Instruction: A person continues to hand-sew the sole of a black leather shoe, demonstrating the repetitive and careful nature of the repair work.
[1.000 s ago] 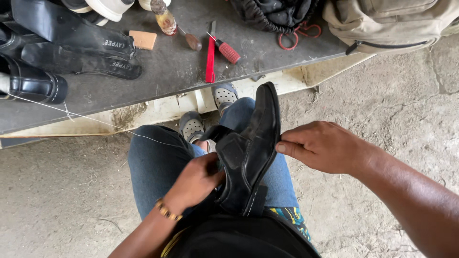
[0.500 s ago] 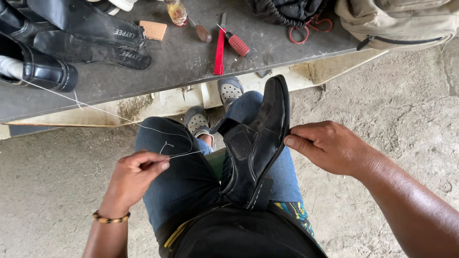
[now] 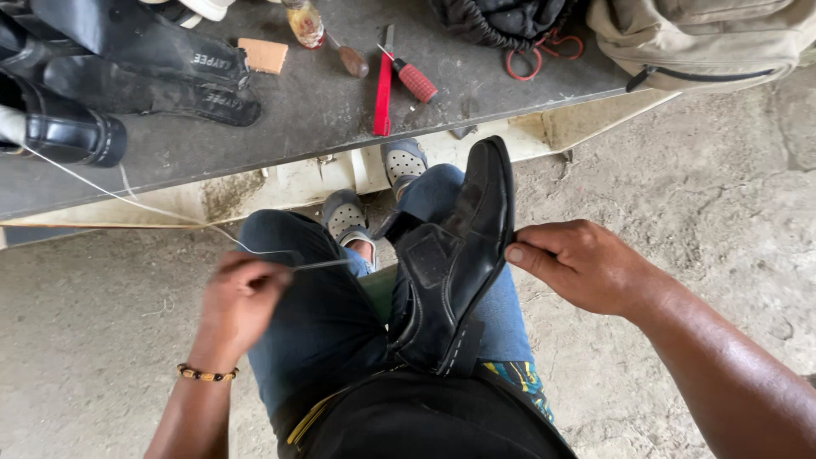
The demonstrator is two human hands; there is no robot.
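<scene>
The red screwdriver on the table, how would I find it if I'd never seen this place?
Look at the grey table above the person's knees. Near its front edge, right of the middle, lie a few tools, just above the black shoe that the right hand steadies. The red screwdriver is the short one with a fat ribbed red handle, beside a long thin red tool and a brown-handled one.

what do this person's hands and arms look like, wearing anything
Both arms are bare, with no sleeves or gloves in view. The left hand has a beaded bracelet at the wrist, dark beads mixed with amber ones. The right hand shows no ring, watch or band, and its forearm is bare to the frame edge.
</scene>
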